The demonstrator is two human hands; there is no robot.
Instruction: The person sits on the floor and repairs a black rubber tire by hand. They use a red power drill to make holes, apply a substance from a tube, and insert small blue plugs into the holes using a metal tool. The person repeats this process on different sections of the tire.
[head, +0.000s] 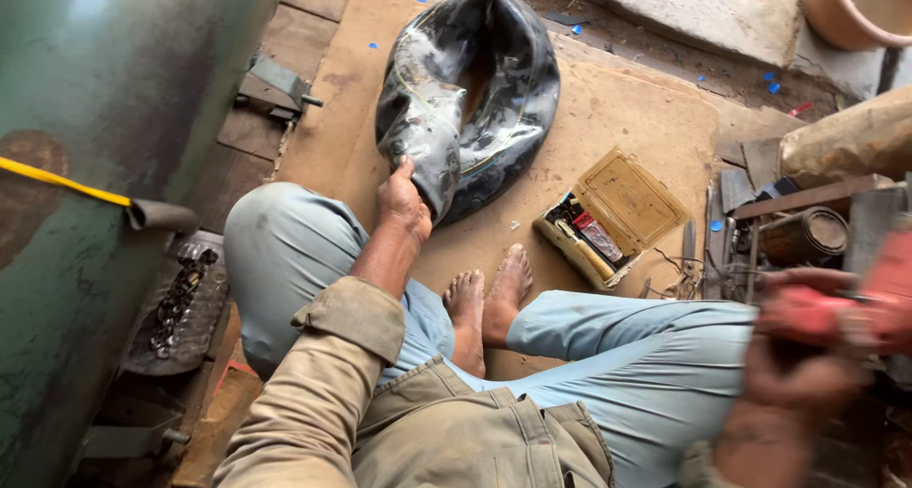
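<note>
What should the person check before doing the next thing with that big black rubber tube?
1. Left hand gripping the inner tube: ok, the fingers hold its near edge.
2. Tube lying fully on the cardboard sheet: ok.
3. Right hand has a firm hold on the red tool: cannot tell, both are blurred.
4. Open repair kit box close by: ok, it lies beside the bare feet, lid open.
5. Feet away from the tube: ok, they lie apart from it.
6. Hole in the tube found: cannot tell, the surface shows only shine and creases.
</note>
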